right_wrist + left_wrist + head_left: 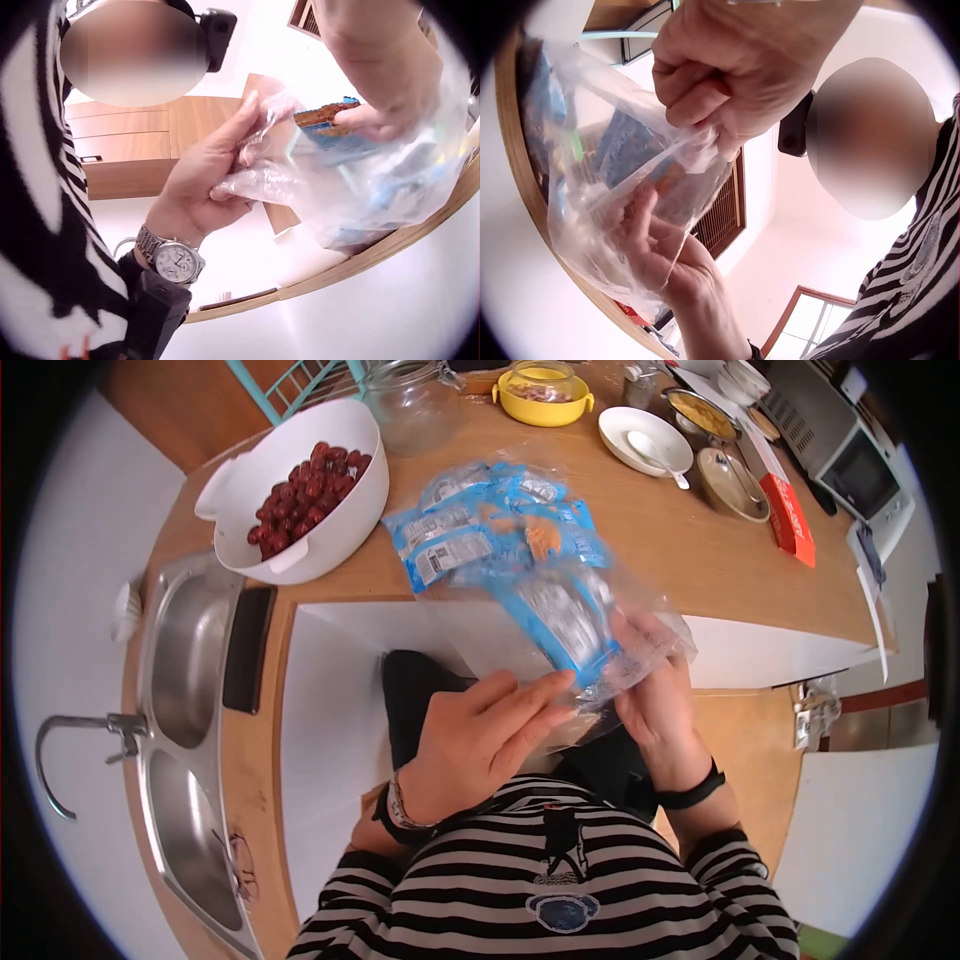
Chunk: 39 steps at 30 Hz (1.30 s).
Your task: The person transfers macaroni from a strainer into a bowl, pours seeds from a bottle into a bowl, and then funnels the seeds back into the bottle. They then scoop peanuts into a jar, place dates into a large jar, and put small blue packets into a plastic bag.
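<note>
A clear plastic bag (460,620) filled with blue snack packets (440,540) lies partly on the counter, its mouth over the front edge towards the person. My left hand (490,730) pinches the rim of the bag, as the right wrist view shows with the left hand (202,172) wearing a watch. Reaching inside the mouth, my right hand (660,695) has its fingers at a blue packet (330,127) with a brown biscuit picture. In the left wrist view, the right hand (675,255) shows through the film with bent fingers, close to that packet (630,150).
On the left stands a white colander (350,510) of red dates (310,495), near a sink (185,660). A glass jar (410,405), yellow pot (545,400), white dish (640,440) with a spoon, and a red box (790,525) stand farther back. A microwave (850,450) is at right.
</note>
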{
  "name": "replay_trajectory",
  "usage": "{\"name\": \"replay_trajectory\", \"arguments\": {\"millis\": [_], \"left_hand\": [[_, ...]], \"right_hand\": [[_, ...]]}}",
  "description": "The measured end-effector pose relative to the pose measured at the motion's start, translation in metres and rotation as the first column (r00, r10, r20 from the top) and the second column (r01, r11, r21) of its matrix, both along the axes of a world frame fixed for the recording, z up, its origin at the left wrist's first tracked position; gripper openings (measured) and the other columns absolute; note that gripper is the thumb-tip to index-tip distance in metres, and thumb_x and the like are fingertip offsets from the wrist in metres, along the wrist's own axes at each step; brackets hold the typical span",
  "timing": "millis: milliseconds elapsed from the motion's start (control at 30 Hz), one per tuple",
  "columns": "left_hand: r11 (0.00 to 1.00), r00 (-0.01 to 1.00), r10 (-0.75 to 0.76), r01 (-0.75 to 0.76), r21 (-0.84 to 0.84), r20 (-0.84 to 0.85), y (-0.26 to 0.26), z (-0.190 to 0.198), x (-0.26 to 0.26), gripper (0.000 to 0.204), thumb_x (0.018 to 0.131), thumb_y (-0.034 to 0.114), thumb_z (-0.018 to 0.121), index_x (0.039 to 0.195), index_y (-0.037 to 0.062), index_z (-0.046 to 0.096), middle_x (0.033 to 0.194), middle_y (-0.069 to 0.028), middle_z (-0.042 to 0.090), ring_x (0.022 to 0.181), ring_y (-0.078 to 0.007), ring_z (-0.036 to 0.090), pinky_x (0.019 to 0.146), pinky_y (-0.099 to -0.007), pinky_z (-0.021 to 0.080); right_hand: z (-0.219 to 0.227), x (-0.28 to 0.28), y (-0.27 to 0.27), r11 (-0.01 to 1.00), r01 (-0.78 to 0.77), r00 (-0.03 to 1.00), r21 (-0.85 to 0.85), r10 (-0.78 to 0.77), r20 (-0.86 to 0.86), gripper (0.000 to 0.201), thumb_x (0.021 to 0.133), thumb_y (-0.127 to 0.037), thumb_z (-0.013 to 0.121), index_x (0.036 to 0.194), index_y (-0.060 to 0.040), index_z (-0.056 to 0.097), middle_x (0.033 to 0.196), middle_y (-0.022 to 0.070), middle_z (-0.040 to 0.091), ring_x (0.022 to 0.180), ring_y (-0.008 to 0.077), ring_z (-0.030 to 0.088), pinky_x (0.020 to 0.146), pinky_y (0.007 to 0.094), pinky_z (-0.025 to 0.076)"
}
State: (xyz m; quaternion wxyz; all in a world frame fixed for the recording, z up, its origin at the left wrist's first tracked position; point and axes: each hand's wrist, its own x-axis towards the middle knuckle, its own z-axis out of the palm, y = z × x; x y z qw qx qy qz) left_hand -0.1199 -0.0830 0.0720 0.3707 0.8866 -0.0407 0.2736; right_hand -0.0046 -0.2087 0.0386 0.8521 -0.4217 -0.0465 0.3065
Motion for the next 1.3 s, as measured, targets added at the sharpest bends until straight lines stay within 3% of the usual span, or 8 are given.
{"name": "replay_trajectory", "arguments": {"millis": [200, 267, 467, 667, 967, 1067, 1200, 1300], "left_hand": [[0.995, 0.998, -0.066, 0.067, 0.078, -0.011, -0.007, -0.003, 0.002, 0.032, 0.071, 0.011, 0.061, 0.102, 0.0051, 0.056, 0.056, -0.0036, 0.038, 0.040, -0.0144, 0.039, 0.036, -0.0258, 0.031], [0.993, 0.995, -0.089, 0.092, 0.075, -0.032, -0.007, -0.007, 0.000, 0.032, 0.071, 0.011, 0.061, 0.102, 0.0046, 0.056, 0.056, -0.0041, 0.038, 0.040, -0.0143, 0.039, 0.036, -0.0257, 0.031], [0.987, 0.983, -0.158, 0.161, 0.020, -0.095, -0.005, -0.009, 0.001, 0.031, 0.072, 0.012, 0.060, 0.102, 0.0034, 0.055, 0.056, -0.0051, 0.040, 0.040, -0.0155, 0.040, 0.037, -0.0260, 0.032], [0.984, 0.956, -0.176, 0.169, -0.050, -0.234, 0.005, -0.008, -0.010, 0.033, 0.069, 0.011, 0.064, 0.101, 0.0075, 0.057, 0.059, -0.0056, 0.044, 0.044, -0.0159, 0.043, 0.040, -0.0257, 0.035], [0.979, 0.926, -0.008, -0.069, -0.190, -0.378, 0.018, -0.035, -0.051, 0.034, 0.063, -0.006, 0.062, 0.096, 0.0035, 0.057, 0.087, -0.0055, 0.048, 0.051, -0.0067, 0.048, 0.046, -0.0163, 0.037], [0.864, 0.966, -0.040, -0.096, -0.494, -0.257, 0.019, -0.048, -0.053, 0.046, 0.065, -0.003, 0.062, 0.108, 0.0040, 0.049, 0.092, -0.0075, 0.044, 0.063, -0.0086, 0.049, 0.045, -0.0158, 0.041], [0.817, 0.915, -0.147, -0.102, -0.567, -0.376, 0.029, -0.058, -0.053, 0.093, 0.053, 0.008, 0.076, 0.127, 0.0025, 0.019, 0.103, -0.0117, 0.043, 0.083, -0.0178, 0.052, 0.071, -0.0263, 0.044], [0.828, 0.893, -0.229, -0.031, -0.560, -0.388, 0.012, -0.050, -0.050, 0.112, 0.050, 0.022, 0.079, 0.129, 0.0025, 0.003, 0.103, -0.0126, 0.046, 0.090, -0.0214, 0.052, 0.080, -0.0329, 0.041]], "right_hand": [[-0.022, 0.042, 0.088, 0.911, 0.368, 0.904, 0.186, -0.397, 0.159, 0.037, 0.080, -0.010, 0.052, 0.112, 0.0070, 0.042, 0.101, 0.0126, 0.049, 0.085, 0.0167, 0.053, 0.070, 0.0250, 0.046], [-0.028, 0.053, 0.093, 0.814, 0.517, 0.605, -0.266, -0.127, 0.786, 0.033, 0.079, -0.011, 0.053, 0.107, 0.0048, 0.048, 0.099, 0.0194, 0.049, 0.086, 0.0229, 0.053, 0.073, 0.0298, 0.044], [-0.005, 0.057, 0.079, 0.509, 0.692, 0.229, -0.512, 0.518, 0.824, 0.037, 0.076, -0.011, 0.051, 0.110, 0.0049, 0.045, 0.106, 0.0283, 0.044, 0.099, 0.0403, 0.042, 0.086, 0.0430, 0.033], [-0.018, 0.050, 0.055, 0.766, 0.557, 0.084, -0.322, 0.334, 0.939, 0.038, 0.074, -0.011, 0.053, 0.109, 0.0027, 0.046, 0.111, 0.0253, 0.042, 0.105, 0.0391, 0.039, 0.091, 0.0392, 0.031], [0.003, -0.005, -0.100, 0.671, 0.133, 0.239, -0.729, 0.692, 0.681, 0.035, 0.069, -0.007, 0.061, 0.102, 0.0005, 0.052, 0.110, 0.0181, 0.046, 0.099, 0.0303, 0.049, 0.081, 0.0355, 0.042], [-0.006, -0.004, -0.136, 0.923, -0.164, 0.824, -0.348, 0.322, 0.466, 0.025, 0.069, 0.001, 0.061, 0.093, 0.0046, 0.055, 0.083, 0.0110, 0.059, 0.065, 0.0163, 0.059, 0.064, 0.0274, 0.047], [-0.023, 0.019, -0.121, 0.600, 0.575, 0.524, -0.556, 0.252, 0.814, 0.056, 0.062, 0.008, 0.062, 0.113, -0.0038, 0.044, 0.101, 0.0132, 0.049, 0.080, 0.0178, 0.051, 0.067, 0.0300, 0.045], [-0.041, 0.026, -0.107, 0.660, 0.608, 0.269, -0.441, 0.352, 0.897, 0.074, 0.057, 0.003, 0.068, 0.121, -0.0113, 0.034, 0.115, 0.0152, 0.038, 0.092, 0.0228, 0.047, 0.072, 0.0314, 0.044]]}}
